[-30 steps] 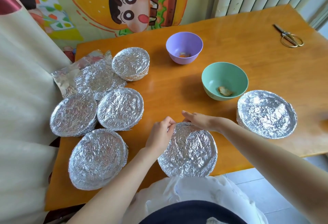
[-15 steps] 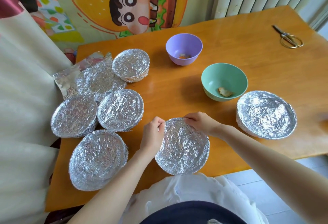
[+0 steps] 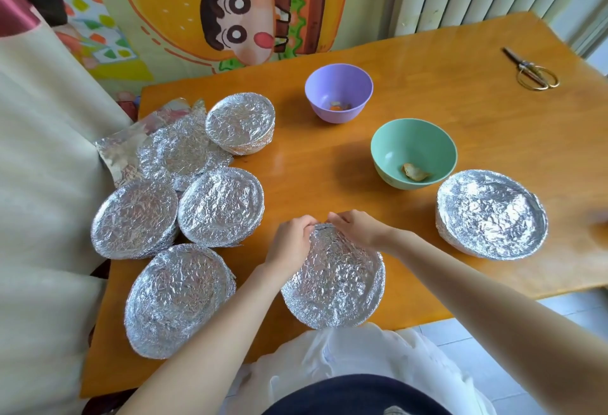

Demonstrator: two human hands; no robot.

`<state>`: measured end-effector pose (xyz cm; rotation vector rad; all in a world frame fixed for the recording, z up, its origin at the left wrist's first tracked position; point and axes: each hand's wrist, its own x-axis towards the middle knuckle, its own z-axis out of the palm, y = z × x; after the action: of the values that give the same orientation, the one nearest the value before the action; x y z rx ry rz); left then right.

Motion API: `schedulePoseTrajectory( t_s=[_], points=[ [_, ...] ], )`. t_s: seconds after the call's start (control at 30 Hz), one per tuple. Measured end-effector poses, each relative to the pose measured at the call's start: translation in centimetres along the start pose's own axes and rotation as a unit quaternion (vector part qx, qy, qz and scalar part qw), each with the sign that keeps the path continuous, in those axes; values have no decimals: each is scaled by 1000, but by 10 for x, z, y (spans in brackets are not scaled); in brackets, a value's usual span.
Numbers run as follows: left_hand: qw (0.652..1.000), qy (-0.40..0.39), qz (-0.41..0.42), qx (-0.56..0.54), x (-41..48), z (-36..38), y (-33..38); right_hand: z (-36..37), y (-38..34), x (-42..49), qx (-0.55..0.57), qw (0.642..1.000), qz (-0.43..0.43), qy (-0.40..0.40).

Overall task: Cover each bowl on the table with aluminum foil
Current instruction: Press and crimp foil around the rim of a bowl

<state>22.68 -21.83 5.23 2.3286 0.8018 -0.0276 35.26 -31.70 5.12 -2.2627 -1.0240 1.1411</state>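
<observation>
A foil-covered bowl (image 3: 334, 278) sits at the near table edge in front of me. My left hand (image 3: 291, 242) and my right hand (image 3: 357, 228) both pinch the foil at its far rim, fingertips almost touching. A purple bowl (image 3: 339, 92) and a green bowl (image 3: 414, 153) stand uncovered further back, each with a bit of food inside. Several other foil-covered bowls lie around: one on the right (image 3: 492, 214), others on the left (image 3: 221, 205), (image 3: 135, 219), (image 3: 179, 299), (image 3: 240, 122).
Loose foil sheets (image 3: 177, 148) lie at the table's left edge behind the covered bowls. Scissors (image 3: 533, 69) rest at the far right. A beige cloth (image 3: 42, 184) hangs along the left. The wooden table (image 3: 477, 118) ends just before my body.
The foil-covered bowl has slid left and nearer the table edge. Both hands came closer together at its far rim.
</observation>
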Motion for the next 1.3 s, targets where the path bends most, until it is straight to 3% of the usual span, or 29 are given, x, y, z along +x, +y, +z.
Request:
schedulePoseTrajectory(
  t_s=[0.2, 0.67, 0.8, 1.07, 1.2, 1.3],
  points=[
    [999, 15, 28, -8, -13, 1, 12, -6, -10, 1, 7, 995, 84, -53],
    [998, 44, 36, -1, -20, -3, 9, -23, -18, -1, 44, 988, 51, -140],
    [998, 44, 31, 9, -21, -3, 3, -25, -22, -2, -2, 992, 60, -114],
    [999, 34, 20, 25, -24, -6, 0, -3, -16, -6, 31, 996, 63, -61],
    [998, 57, -5, 40, -16, -12, 2, -6, -9, -5, 90, 995, 6, 48],
    [995, 81, -53, 39, -17, -13, -2, -5, -2, -3, 58, 993, -23, 98]
  ],
)
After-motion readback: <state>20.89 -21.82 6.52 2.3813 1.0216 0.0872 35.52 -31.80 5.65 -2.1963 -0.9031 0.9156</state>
